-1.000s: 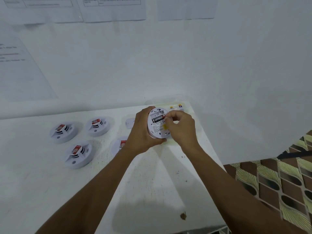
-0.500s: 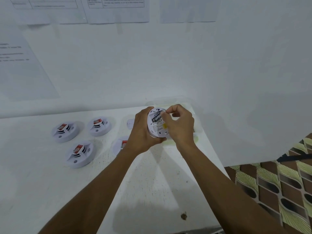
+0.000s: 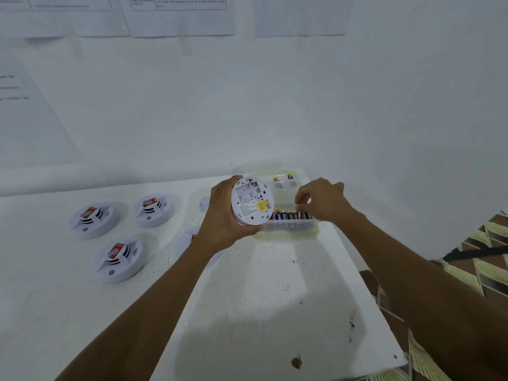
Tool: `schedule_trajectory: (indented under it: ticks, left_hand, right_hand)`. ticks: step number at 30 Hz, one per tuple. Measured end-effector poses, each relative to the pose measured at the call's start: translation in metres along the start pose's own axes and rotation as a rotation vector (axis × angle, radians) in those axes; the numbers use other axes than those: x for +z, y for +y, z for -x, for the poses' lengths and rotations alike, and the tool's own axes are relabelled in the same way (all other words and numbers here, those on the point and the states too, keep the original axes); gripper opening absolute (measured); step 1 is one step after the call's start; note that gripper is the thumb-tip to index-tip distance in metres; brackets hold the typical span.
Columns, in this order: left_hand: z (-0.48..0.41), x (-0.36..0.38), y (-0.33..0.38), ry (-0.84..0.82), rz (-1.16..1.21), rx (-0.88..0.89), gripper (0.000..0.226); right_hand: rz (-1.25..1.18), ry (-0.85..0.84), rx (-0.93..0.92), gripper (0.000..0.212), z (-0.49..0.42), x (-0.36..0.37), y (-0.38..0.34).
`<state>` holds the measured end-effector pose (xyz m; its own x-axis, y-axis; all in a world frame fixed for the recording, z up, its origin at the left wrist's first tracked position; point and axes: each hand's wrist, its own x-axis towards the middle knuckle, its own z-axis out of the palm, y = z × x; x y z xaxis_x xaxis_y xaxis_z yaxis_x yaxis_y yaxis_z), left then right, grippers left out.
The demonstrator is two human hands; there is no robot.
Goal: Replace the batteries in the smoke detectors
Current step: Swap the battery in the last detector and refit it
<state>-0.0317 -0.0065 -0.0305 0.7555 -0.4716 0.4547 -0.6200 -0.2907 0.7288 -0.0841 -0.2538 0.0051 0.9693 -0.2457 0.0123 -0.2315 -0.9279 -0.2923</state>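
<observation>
My left hand holds a round white smoke detector on edge above the table, its back towards me. The battery bay at its top shows no battery; a yellow sticker sits lower right. My right hand is to the right of it, over a clear plastic box. Its fingertips are pinched together at a row of several batteries standing in the box, and seem to grip one. Two more batteries lie at the back of the box.
Three white detectors with red labels lie face up at the left. Another detector is partly hidden behind my left wrist. The white table ends at its right edge above a patterned floor. A wall stands close behind.
The black battery seen in the detector's bay is gone from it. My right hand has left the detector and moved right to the row of batteries in the box.
</observation>
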Motion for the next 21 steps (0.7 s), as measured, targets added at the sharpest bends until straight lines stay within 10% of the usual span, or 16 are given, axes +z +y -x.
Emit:
schedule_trajectory:
  ticks: [10, 21]
  left_hand:
    - [-0.017, -0.002, -0.009, -0.009, 0.008, 0.008, 0.093]
    - [-0.041, -0.01, -0.024, -0.023, -0.007, 0.003, 0.1]
  right_hand:
    - [-0.283, 0.239, -0.039, 0.007, -0.028, -0.008, 0.014]
    - [-0.045, -0.056, -0.044, 0.022, -0.116, -0.007, -0.006]
